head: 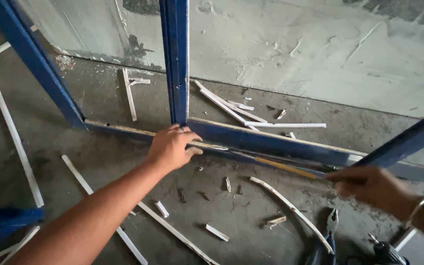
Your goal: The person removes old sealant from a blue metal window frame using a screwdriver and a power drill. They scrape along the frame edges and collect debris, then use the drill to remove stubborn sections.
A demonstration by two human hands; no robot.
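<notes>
A blue window frame (271, 142) stands on the concrete floor against a plastered wall. My left hand (172, 148) grips its bottom rail just below the middle upright (175, 59), fingers over the top edge and thumb in front. My right hand (371, 187), blurred and wearing a wrist bangle, is closed on the end of a long thin tool with a yellowish shaft (285, 168). The shaft lies along the front of the bottom rail, its tip pointing toward my left hand. A pale strip runs along the rail's top edge.
Several broken white strips (290, 208) litter the floor before and behind the frame. Pliers (329, 234) and a dark-handled tool (387, 252) lie at the bottom right. Another blue frame piece (1, 221) sits at the lower left.
</notes>
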